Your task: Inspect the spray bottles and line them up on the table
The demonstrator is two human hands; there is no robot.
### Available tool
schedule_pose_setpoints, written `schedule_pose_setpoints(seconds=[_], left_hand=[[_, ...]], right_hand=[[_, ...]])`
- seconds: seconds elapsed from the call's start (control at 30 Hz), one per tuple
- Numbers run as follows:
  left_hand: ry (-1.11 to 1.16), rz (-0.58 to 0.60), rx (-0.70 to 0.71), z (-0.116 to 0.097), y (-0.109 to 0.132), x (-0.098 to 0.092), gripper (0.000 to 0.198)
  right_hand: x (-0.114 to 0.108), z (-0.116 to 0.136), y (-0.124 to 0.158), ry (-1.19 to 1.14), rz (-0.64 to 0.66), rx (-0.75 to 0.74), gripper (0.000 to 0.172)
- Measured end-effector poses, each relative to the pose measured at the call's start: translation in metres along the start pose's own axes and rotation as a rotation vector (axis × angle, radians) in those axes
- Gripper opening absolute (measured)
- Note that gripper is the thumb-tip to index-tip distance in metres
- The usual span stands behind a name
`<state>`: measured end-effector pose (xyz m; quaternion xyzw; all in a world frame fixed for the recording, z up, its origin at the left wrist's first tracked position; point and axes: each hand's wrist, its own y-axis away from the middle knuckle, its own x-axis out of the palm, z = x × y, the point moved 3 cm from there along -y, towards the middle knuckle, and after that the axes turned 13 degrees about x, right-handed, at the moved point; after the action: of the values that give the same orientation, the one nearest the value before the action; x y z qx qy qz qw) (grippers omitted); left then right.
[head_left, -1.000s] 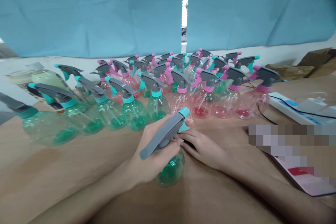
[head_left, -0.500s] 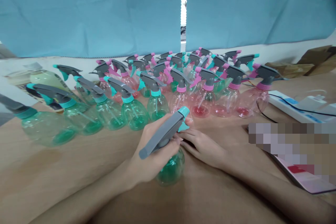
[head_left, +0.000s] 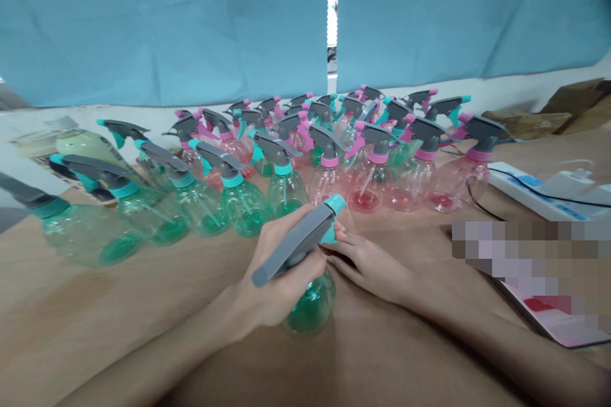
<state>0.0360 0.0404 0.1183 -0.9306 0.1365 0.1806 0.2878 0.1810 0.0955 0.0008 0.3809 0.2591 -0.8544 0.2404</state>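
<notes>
Green-tinted plastic: the spray bottle sits on the wooden table, at six o'clock from the crowded rows of bottles. The left hand is curled tight round its neck. At its three o'clock lies the right hand — fingers stretched out, tips touching the teal trigger.

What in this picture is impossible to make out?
Head view: left hand covers the neck of the green clear plastic spray bottle.
Head view: mosaic blur hides things beside the white power strip.
Head view: left edge cuts off the leftmost green bottle.
</notes>
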Motion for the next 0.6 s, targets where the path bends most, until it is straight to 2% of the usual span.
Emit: schedule_pose_setpoints(seconds=[0.3, 0.53, 0.6], left_hand=[[0.01, -0.018, -0.032, 0.0055, 0.0038, 0.0001, 0.005], [0.031, -0.002, -0.029, 0.0022, 0.0026, -0.0009, 0.003], [0.037, 0.002, -0.036, 0.0035, 0.0037, -0.0012, 0.009]], right_hand=[[0.0027, -0.0012, -0.0003, 0.02, 0.009, 0.01, 0.032], [0.0033, -0.0012, -0.0003, 0.035, -0.004, -0.016, 0.03], [0.0035, -0.0018, -0.0002, 0.034, -0.007, -0.012, 0.03]])
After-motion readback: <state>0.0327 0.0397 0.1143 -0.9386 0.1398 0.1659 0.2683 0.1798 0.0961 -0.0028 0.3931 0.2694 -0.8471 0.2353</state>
